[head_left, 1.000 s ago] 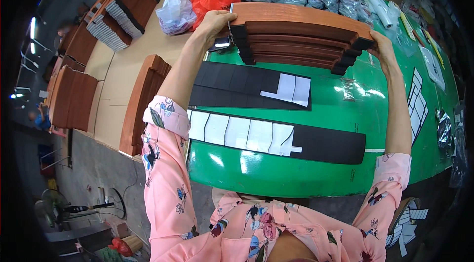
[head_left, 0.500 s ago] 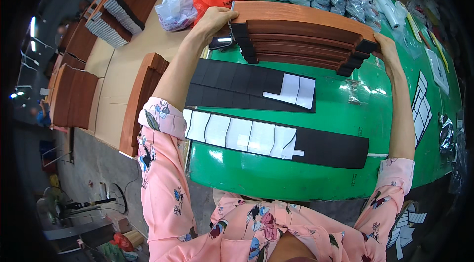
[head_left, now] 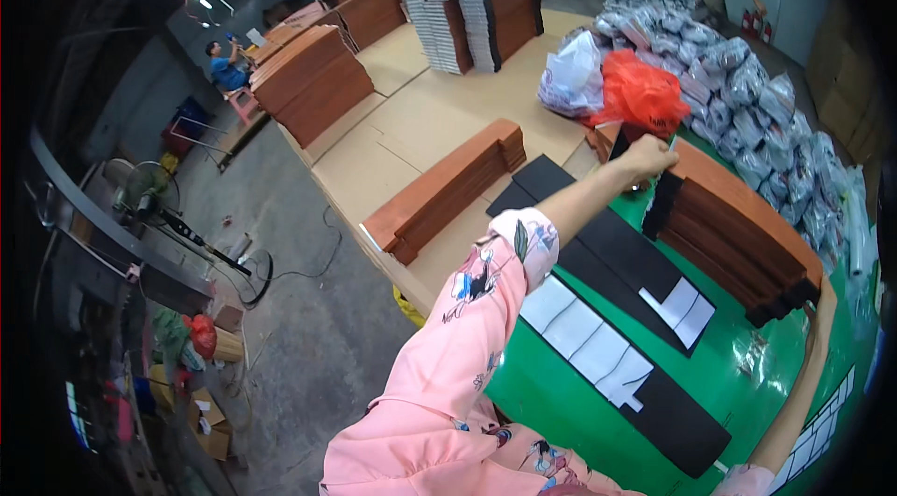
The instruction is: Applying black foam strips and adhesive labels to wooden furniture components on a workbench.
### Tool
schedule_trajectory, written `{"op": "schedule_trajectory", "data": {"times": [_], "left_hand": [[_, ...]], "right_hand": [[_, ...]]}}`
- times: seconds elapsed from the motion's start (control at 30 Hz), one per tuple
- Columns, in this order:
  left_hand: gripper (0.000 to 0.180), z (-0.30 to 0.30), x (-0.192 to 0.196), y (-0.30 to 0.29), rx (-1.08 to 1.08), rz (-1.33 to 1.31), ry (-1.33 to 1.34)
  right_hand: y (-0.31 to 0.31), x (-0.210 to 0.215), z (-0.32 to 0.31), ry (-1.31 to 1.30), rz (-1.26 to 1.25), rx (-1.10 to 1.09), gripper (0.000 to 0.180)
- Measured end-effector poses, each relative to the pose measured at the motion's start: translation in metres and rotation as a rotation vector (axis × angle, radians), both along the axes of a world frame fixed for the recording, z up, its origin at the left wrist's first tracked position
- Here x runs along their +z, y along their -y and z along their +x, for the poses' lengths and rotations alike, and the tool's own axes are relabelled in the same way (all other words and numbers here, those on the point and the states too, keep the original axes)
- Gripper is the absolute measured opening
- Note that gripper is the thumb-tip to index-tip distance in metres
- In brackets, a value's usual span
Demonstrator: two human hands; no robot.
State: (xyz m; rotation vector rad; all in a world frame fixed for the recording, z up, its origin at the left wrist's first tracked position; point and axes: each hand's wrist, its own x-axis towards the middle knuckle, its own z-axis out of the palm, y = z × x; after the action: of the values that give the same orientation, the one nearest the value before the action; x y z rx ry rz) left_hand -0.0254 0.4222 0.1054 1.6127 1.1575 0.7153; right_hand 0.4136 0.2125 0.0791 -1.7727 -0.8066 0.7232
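A stack of curved reddish-brown boards with black ends point(head_left: 733, 239) is between my hands at the far side of the green table point(head_left: 561, 384). My left hand point(head_left: 647, 160) is closed on the stack's left end, with the fingers over the top corner. At the other end, my right hand point(head_left: 822, 304) grips the near corner, its fingers partly hidden. Nearer to me lie black strips point(head_left: 607, 253), one bearing white pieces point(head_left: 687, 309) at its end. Beside them, another black strip point(head_left: 687, 431) carries a row of white pieces point(head_left: 584, 337).
Left of the green table, a brown board stack point(head_left: 448, 188) lies on a tan surface point(head_left: 420, 113), with taller stacks point(head_left: 313, 90) behind. White point(head_left: 572, 76) and red plastic bags point(head_left: 640, 90) sit near wrapped bundles point(head_left: 738, 76). A fan point(head_left: 145, 197) stands left; people are farther off.
My view has swung to the left, bringing the tan surface and the room beyond into sight. Both hands keep their hold on the board stack.
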Motion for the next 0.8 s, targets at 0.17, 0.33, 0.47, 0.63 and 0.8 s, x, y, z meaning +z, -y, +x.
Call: {"op": "schedule_trajectory", "data": {"times": [0.17,0.33,0.47,0.63,0.8], "left_hand": [[0.028,0.007,0.002,0.013,0.062,-0.064,0.119],[0.027,0.021,0.000,0.010,0.151,0.061,0.026],[0.032,0.020,-0.009,0.009,0.158,0.088,-0.011],[0.046,0.018,0.002,0.024,0.028,0.219,-0.108],[0.044,-0.020,-0.012,0.065,-0.043,0.233,0.105]], "right_hand": [[0.010,-0.015,-0.002,-0.190,0.125,0.104,0.081],[0.012,-0.005,-0.031,-0.302,0.187,0.056,0.117],[0.016,-0.003,-0.040,-0.248,0.116,0.040,0.116],[0.018,-0.023,-0.018,-0.292,0.191,0.002,0.108],[0.051,-0.033,-0.047,-0.246,0.302,-0.025,0.079]]}}
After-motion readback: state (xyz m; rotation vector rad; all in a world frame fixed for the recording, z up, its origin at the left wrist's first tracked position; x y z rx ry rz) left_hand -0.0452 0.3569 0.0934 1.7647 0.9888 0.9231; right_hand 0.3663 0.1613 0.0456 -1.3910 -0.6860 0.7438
